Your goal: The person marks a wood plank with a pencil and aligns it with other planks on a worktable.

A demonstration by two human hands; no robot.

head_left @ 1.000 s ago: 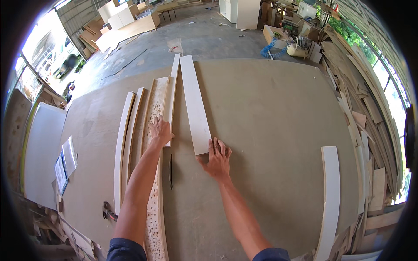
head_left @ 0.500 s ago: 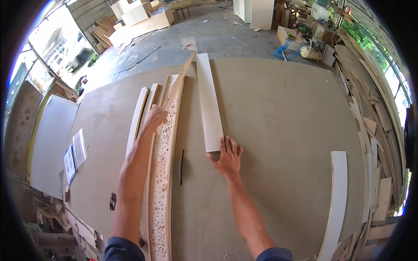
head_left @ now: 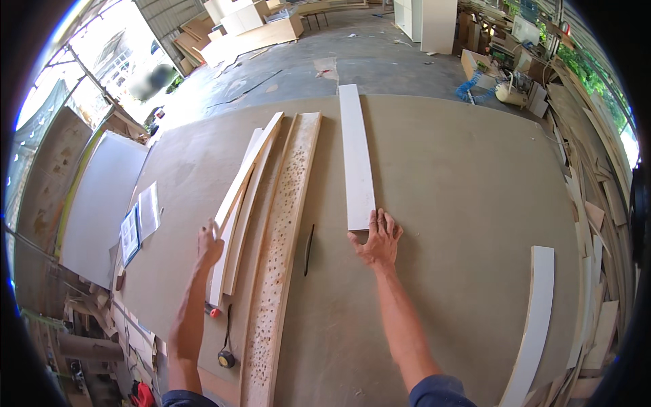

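A long narrow white board (head_left: 358,163) lies lengthwise on the large brown sheet (head_left: 447,203). At its near right corner rests my right hand (head_left: 378,241), fingers spread and touching the edge, thumb just off the near end. My left hand (head_left: 210,245) is closed around the near end of a wooden strip (head_left: 249,169) with a pale edge. That strip slants over other narrow strips (head_left: 245,227), its far end pointing right. Beside them lies a long board with a speckled, pitted face (head_left: 274,271). A thin dark curved piece (head_left: 309,249) lies between it and the white board.
Near the strips lie a tape measure (head_left: 226,357) and a small red-and-black item (head_left: 213,311). Papers (head_left: 139,220) are at left, another white strip (head_left: 532,332) at right. Stacked offcuts (head_left: 597,203) line the right side; an air compressor (head_left: 510,95) stands beyond.
My left hand has drawn the wooden strip left and nearer, off the speckled board and onto the other strips. My right hand stays at the white board's near end. The view has shifted.
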